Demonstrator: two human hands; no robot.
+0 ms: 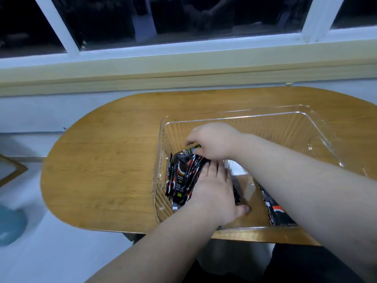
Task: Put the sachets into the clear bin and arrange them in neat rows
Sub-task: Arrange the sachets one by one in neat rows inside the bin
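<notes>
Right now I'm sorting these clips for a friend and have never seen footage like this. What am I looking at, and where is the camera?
There is no machine here. A person works with bare hands, and the single picture comes from a camera worn on the head, looking forward and down. A clear bin stands on an oval wooden table below a window. At the bin's left side is a bunch of black sachets. The left hand lies flat against them, while the right hand curls its fingers over their far ends. A second lot of sachets lies in the bin's near right corner.
</notes>
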